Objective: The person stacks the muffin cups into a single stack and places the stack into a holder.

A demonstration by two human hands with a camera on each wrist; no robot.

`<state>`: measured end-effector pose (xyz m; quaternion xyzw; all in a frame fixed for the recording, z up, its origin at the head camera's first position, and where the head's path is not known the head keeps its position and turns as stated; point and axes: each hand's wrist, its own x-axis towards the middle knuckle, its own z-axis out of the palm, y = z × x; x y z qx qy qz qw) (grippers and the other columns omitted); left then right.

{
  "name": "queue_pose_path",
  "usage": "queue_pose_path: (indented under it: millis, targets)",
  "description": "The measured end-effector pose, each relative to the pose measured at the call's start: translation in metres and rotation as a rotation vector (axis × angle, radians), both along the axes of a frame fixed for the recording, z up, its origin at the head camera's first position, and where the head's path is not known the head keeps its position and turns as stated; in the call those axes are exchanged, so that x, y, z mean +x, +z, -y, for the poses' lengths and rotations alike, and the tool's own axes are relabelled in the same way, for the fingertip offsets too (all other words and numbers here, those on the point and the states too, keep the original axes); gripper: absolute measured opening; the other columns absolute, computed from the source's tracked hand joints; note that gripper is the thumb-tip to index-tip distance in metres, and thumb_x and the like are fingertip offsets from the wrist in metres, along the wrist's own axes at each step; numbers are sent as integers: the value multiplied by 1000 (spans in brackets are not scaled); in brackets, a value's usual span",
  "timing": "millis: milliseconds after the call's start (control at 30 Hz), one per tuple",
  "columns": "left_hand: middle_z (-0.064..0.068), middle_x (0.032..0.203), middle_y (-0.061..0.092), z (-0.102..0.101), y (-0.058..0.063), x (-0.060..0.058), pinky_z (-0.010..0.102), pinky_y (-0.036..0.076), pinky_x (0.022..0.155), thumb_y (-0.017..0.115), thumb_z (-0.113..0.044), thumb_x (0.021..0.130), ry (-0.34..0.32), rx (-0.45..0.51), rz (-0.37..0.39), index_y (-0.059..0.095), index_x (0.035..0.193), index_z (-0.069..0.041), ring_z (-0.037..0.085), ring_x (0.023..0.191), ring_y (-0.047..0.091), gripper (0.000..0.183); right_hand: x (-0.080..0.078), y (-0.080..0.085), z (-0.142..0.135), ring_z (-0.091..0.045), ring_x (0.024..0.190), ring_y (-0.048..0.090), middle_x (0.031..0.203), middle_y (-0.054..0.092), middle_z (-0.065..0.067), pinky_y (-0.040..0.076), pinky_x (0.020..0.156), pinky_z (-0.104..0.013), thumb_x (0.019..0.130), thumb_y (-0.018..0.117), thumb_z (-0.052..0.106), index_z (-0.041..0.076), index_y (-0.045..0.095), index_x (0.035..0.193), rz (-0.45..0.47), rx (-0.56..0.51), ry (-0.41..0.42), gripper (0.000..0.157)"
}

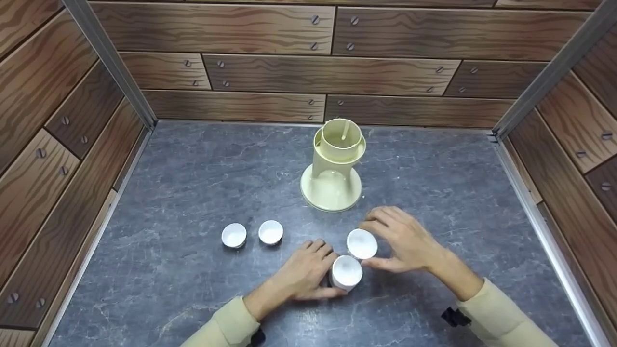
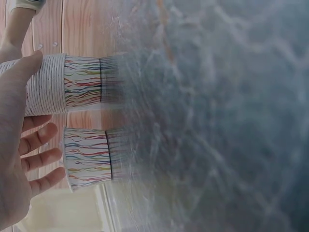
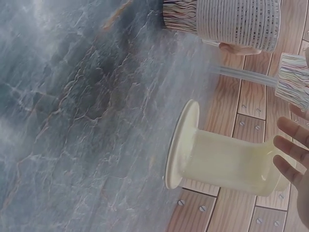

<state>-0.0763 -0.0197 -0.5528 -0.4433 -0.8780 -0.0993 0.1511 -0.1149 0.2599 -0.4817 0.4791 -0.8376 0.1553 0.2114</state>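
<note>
My left hand (image 1: 311, 272) grips an upright stack of paper cups (image 1: 346, 272), thumb on its near side. In the left wrist view the stack (image 2: 46, 84) shows many white rims above squiggly coloured stripes. My right hand (image 1: 400, 238) holds a single paper cup (image 1: 362, 244) between thumb and fingers, close beside the stack. This cup (image 3: 292, 79) appears raised off the table in the right wrist view. Near my left fingertips in the left wrist view is one striped cup (image 2: 87, 157); which cup it is, I cannot tell.
Two paper cups (image 1: 234, 235) (image 1: 271, 232) stand mouth up, left of my hands. Beyond the hands rises a pale yellow plastic stand (image 1: 332, 188) with a round flared base and a hollow cylinder on top. Wood-patterned walls (image 1: 270, 72) border the grey marbled tabletop (image 1: 202, 168).
</note>
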Motion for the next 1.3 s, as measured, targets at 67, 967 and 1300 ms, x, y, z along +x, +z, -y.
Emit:
queue_pose_path:
  millis: [67,967,1300]
  targets:
    - [-4,106,67,0,0,0,31,51,84,67,-80,83,4,-7,-1,68,118,-21,15,101,60,69,1,1,1,-24,109,66,115,70,-7,57,91,-44,86,73,68,13,72,123,-4,-2,4,66]
    - [-4,108,68,1,1,1,32,52,85,60,-82,87,12,-43,-1,67,118,-20,15,102,61,69,18,-3,18,-20,109,65,114,69,-1,57,92,-42,81,79,65,16,72,121,0,-28,55,64]
    - [-4,107,68,1,1,0,31,52,84,57,-83,88,12,-42,3,66,118,-21,15,102,62,69,22,-9,19,-20,110,65,115,69,-1,57,91,-42,82,77,67,16,73,120,16,-31,49,64]
